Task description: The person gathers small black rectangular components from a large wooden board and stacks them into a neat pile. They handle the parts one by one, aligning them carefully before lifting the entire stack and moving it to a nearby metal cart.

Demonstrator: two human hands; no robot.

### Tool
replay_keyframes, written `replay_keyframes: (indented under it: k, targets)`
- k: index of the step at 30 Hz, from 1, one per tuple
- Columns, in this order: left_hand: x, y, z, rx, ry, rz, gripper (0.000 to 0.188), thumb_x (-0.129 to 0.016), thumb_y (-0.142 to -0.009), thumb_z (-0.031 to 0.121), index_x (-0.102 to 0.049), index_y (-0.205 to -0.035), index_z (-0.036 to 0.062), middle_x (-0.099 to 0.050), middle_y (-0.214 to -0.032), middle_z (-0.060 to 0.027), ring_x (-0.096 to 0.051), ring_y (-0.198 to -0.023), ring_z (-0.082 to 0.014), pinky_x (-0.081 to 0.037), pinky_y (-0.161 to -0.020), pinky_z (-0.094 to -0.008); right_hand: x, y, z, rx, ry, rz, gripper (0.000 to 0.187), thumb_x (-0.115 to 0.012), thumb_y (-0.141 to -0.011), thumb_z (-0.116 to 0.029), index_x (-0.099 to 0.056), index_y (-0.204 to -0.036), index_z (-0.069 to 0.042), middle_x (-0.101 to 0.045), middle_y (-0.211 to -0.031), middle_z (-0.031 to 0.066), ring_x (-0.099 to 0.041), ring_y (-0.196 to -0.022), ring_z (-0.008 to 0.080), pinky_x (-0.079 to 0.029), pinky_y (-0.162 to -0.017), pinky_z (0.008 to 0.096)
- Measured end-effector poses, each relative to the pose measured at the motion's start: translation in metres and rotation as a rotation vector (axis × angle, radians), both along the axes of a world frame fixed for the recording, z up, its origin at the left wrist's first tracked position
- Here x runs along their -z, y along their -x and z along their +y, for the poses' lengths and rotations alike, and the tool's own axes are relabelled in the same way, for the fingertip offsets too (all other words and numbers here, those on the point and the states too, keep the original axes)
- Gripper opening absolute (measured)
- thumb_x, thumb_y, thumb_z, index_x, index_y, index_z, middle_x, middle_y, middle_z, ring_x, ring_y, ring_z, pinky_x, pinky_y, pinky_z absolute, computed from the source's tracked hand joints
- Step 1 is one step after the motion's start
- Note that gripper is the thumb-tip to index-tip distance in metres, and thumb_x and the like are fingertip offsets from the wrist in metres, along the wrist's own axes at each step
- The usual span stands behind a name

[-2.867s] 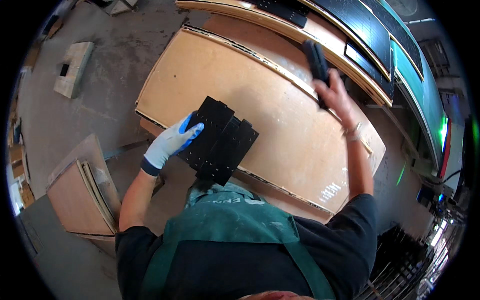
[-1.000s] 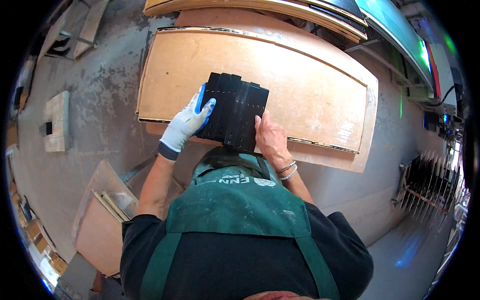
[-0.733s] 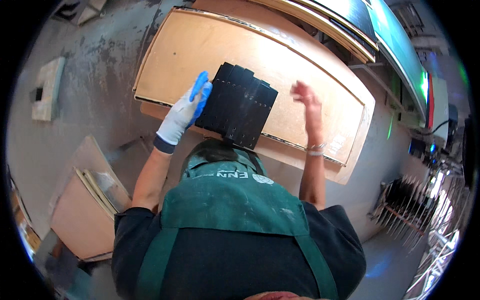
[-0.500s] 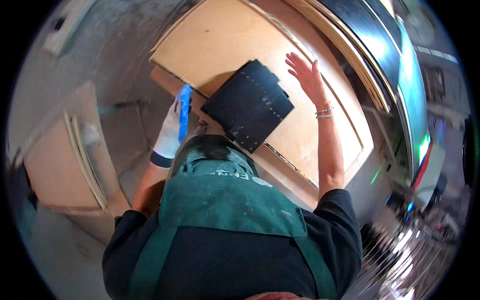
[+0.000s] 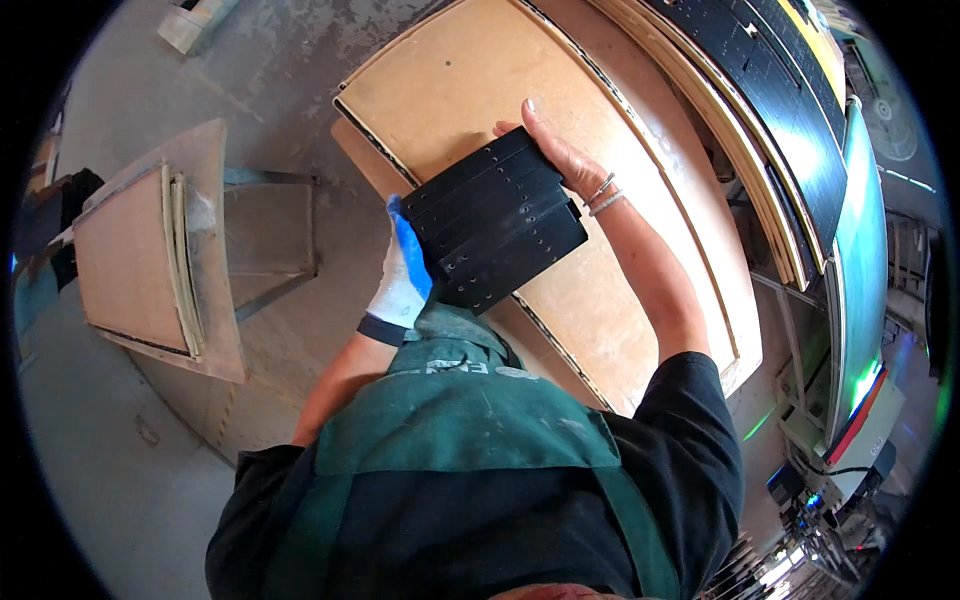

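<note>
A set of flat black panels, side by side in strips with small drilled holes, lies between my hands over the near-left edge of a light wooden board. My left hand, in a white glove with a blue palm, presses against the panels' left side, with its fingers partly hidden. At their upper right corner is my bare right hand, its thumb raised and its palm against the edge. Its other fingers are mostly hidden behind the panels. One strip sticks out a little at the right side.
Stacked wooden boards and black drilled sheets stand at the right. A teal panel is beyond them. At left, a stand carries pale boards. A pale block is on the floor at the upper left.
Both hands have come in from apart onto the panels' sides. The panels' stepped edges are now more even. The view has shifted slightly.
</note>
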State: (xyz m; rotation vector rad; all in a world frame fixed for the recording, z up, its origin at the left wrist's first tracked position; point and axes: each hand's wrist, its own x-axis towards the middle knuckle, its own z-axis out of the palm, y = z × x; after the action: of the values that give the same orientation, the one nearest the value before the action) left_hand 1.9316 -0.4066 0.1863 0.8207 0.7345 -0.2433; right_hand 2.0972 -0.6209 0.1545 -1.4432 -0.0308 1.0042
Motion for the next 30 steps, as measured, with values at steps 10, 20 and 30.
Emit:
replay_keyframes:
  k: [10,20,30]
  targets:
    - [0.008,0.001,-0.003,-0.133,-0.017,-0.002,0.066,-0.037,-0.106,0.059,-0.052,-0.148,0.0111,-0.058,-0.145,-0.0113,-0.058,-0.13,-0.0304,-0.047,-0.11,-0.0466,0.001,0.011,0.003,0.064,-0.025,-0.033,0.111,-0.022,-0.091,-0.088,-0.033,-0.158,0.0,-0.035,-0.162,0.0174,-0.033,-0.151,0.0252,-0.026,-0.124,0.0357]
    - [0.035,0.05,-0.019,-0.001,0.231,0.056,0.064,-0.04,-0.104,0.061,-0.053,-0.147,0.0157,-0.055,-0.148,-0.0106,-0.057,-0.131,-0.0332,-0.049,-0.11,-0.0501,0.046,0.068,-0.082,0.098,-0.202,-0.032,0.102,-0.01,-0.097,-0.079,-0.031,-0.158,0.001,-0.029,-0.165,0.0182,-0.028,-0.153,0.027,-0.018,-0.127,0.0377]
    - [0.031,0.042,-0.026,0.038,0.312,-0.021,0.058,-0.039,-0.107,0.05,-0.051,-0.148,0.0115,-0.056,-0.146,-0.0151,-0.061,-0.125,-0.0357,-0.053,-0.105,-0.0508,-0.009,0.09,-0.055,0.178,0.034,-0.072,0.096,-0.017,-0.101,-0.074,-0.029,-0.158,0.001,-0.022,-0.168,0.0161,-0.017,-0.157,0.0251,-0.012,-0.128,0.0349]
